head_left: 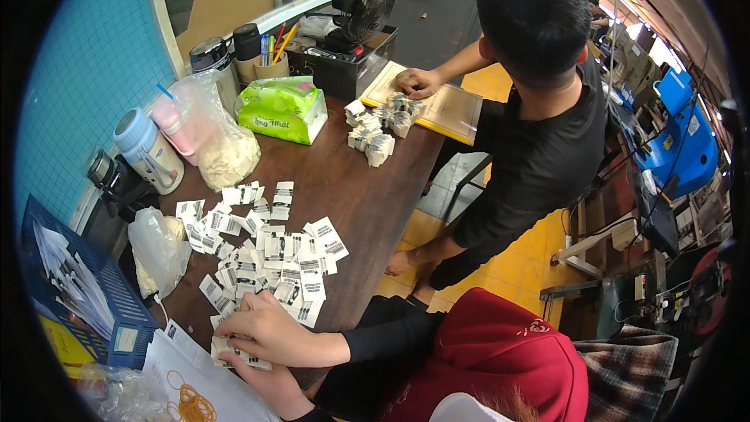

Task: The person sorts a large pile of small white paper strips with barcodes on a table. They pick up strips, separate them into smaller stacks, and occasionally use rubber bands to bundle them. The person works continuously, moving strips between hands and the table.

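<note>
Both my hands are closed together over a small stack of white printed tags (247,357) near the table's lower left edge. My right hand (291,334) lies across the top, its fingers bent and pressing on the tags. From below, my left hand (269,384) grips the same stack, its fingers partly hidden. Just beyond them spreads a loose pile of white tags (269,258), many in small bundles, overlapping at different angles. Beside my left hand, orange rubber bands (192,404) rest on a white paper sheet (168,363).
A co-worker's hand (419,83) touches a yellow-edged board (453,109) beside banded tag bundles (376,141). Along the wall stand a blue basket (117,312), plastic bags (156,244), a flask (148,152), a green tissue pack (273,109) and a fan (371,4).
</note>
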A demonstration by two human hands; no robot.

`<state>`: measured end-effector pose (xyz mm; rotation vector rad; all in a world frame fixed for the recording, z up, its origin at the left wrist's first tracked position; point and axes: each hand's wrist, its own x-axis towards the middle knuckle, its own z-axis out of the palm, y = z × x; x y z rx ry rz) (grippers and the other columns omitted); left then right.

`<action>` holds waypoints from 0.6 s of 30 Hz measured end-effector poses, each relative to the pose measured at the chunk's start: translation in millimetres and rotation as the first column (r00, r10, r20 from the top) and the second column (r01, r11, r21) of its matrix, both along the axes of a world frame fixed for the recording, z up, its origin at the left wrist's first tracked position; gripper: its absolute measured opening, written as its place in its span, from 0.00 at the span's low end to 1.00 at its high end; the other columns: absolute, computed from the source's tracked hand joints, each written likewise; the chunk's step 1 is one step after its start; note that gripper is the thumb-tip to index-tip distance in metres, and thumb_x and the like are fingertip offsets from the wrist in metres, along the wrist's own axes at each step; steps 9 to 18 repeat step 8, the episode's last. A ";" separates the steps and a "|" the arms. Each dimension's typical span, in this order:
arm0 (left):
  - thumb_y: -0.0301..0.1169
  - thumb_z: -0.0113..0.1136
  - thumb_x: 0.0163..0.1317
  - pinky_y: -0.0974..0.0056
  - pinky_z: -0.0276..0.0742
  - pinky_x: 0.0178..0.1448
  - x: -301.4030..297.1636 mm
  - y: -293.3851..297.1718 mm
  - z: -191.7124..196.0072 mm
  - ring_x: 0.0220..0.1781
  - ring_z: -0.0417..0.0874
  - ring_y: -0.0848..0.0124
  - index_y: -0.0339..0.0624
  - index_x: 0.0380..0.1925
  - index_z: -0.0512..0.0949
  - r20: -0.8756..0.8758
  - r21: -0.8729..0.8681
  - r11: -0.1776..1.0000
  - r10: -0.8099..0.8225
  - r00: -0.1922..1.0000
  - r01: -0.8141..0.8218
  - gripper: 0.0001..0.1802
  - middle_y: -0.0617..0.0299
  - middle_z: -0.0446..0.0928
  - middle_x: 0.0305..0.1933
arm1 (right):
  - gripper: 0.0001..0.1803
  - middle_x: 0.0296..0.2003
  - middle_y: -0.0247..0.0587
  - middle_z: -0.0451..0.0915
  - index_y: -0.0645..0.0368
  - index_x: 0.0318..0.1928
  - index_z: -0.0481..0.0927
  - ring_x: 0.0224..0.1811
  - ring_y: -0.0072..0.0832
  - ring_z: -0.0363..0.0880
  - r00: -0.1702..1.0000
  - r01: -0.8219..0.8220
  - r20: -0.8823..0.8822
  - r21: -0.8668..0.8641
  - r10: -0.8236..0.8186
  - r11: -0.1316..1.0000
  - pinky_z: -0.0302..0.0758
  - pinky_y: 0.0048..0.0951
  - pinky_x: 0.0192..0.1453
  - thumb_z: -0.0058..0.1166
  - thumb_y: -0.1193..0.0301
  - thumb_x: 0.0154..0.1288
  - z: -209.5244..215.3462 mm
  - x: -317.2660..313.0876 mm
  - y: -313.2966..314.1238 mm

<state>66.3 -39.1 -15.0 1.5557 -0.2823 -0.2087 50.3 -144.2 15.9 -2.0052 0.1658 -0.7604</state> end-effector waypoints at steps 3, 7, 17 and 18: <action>0.43 0.33 0.80 0.61 0.62 0.72 9.5 1.0 -3.2 0.70 0.66 0.66 0.39 0.71 0.55 -0.303 -0.512 0.858 -0.215 0.928 0.032 0.28 0.54 0.64 0.68 | 0.26 0.41 0.41 0.79 0.54 0.59 0.76 0.49 0.38 0.71 0.994 -0.037 0.107 0.028 0.034 0.999 0.66 0.35 0.53 0.60 0.72 0.57 -6.7 1.8 -2.5; 0.44 0.36 0.79 0.60 0.61 0.74 24.3 9.7 -10.9 0.70 0.66 0.67 0.40 0.71 0.57 -0.329 -0.726 0.687 -0.330 0.885 -0.014 0.27 0.59 0.66 0.66 | 0.38 0.52 0.48 0.74 0.52 0.69 0.66 0.57 0.38 0.71 0.948 -0.317 0.022 0.146 0.317 0.937 0.63 0.35 0.63 0.64 0.66 0.57 -22.7 -3.6 -17.1; 0.45 0.36 0.78 0.60 0.60 0.74 26.5 9.8 -13.8 0.70 0.65 0.65 0.40 0.71 0.57 -0.365 -0.699 0.709 -0.244 0.899 -0.091 0.28 0.60 0.66 0.67 | 0.39 0.56 0.49 0.72 0.52 0.69 0.66 0.59 0.39 0.71 0.906 -0.402 -0.055 0.207 0.420 0.892 0.62 0.34 0.65 0.65 0.64 0.56 -27.2 -9.5 -21.3; 0.45 0.36 0.78 0.60 0.60 0.74 26.5 9.8 -13.8 0.70 0.65 0.65 0.40 0.71 0.57 -0.365 -0.699 0.709 -0.244 0.899 -0.091 0.28 0.60 0.66 0.67 | 0.39 0.56 0.49 0.72 0.52 0.69 0.66 0.59 0.39 0.71 0.906 -0.402 -0.055 0.207 0.420 0.892 0.62 0.34 0.65 0.65 0.64 0.56 -27.2 -9.5 -21.3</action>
